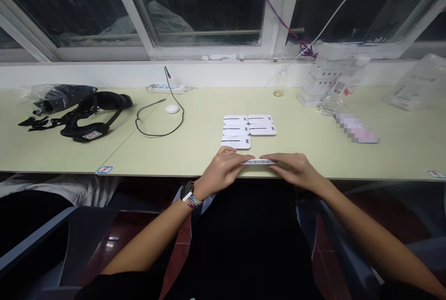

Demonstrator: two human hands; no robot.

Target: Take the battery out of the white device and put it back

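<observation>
Near the table's front edge, a stack of white cards [259,162] is held edge-on between my two hands. My left hand [225,167] pinches its left end, and my right hand [296,167] grips its right end with fingers closed. Just beyond, several white cards with a black line and a letter lie flat in two columns. The nearest one, a white card [237,141], lies right by the fingers of my left hand. The right column ends with another white card [262,129].
On the table [195,156], a black headset [92,116] lies left, near a looped black cable [153,134] and a white round object [172,109]. White boxes [315,86], a clear bottle [331,104] and a plastic bag [414,84] stand at the right.
</observation>
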